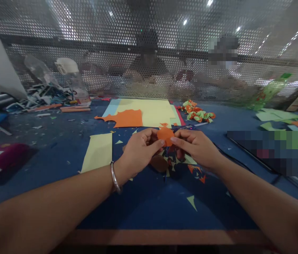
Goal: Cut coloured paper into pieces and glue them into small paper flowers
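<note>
An orange paper circle point(165, 136) is pinched between both hands above the blue table. My left hand point(140, 146), below a silver bangle, grips its left edge with thumb and fingers. On the opposite edge, my right hand point(195, 145) has its thumb on the near face; its other fingers are partly hidden behind. Beneath the hands lie a brown round piece point(159, 163) and small paper scraps, some orange point(199, 173). Just beyond the circle, an orange sheet with a scalloped cut edge point(129, 119) rests on pale yellow sheets point(154, 111).
A yellow paper strip point(97, 151) lies to the left, with a magenta pouch point(2, 160) farther out. Crumpled orange and green paper point(198, 112) sits behind. A dark device point(262, 151) with cables is at right. A clear bottle point(73, 81) stands by the perforated metal screen point(111, 46).
</note>
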A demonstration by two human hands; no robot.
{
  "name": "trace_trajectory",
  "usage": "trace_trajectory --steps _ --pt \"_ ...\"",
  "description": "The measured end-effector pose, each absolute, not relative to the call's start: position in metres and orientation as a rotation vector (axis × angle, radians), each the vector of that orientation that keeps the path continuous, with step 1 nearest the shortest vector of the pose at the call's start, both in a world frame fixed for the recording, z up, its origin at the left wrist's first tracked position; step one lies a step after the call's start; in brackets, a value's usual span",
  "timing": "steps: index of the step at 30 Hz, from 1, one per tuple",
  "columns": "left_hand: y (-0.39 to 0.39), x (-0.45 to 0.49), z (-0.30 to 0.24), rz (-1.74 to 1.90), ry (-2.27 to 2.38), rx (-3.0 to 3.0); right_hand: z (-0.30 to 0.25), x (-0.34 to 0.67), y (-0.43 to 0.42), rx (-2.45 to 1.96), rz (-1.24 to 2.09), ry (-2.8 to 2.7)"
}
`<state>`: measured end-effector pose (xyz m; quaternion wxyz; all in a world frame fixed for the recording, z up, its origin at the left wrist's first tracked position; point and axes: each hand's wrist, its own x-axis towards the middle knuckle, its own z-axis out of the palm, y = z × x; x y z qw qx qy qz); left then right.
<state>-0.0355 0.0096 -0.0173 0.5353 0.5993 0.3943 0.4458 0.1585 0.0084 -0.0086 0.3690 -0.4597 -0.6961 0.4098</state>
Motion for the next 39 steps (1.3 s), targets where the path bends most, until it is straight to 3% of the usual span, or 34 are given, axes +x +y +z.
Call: trace_trajectory --steps 18,25,32,39 --pt "0.016 -0.047 -0.012 0.844 0.970 1.631 -0.008 0.164 0.007 -1.236 1.043 -1.967" --pt "0.014 -0.046 0.005 0.761 1.110 1.962 -0.007 0.163 0.004 -1.209 0.908 -1.987" --pt "0.008 -0.070 0.036 0.428 1.074 2.028 -0.003 0.154 -0.005 -1.182 0.894 -2.004" --pt "-0.005 -0.077 0.023 0.070 1.081 2.258 -0.008 0.158 -0.002 -1.223 0.640 -2.110"
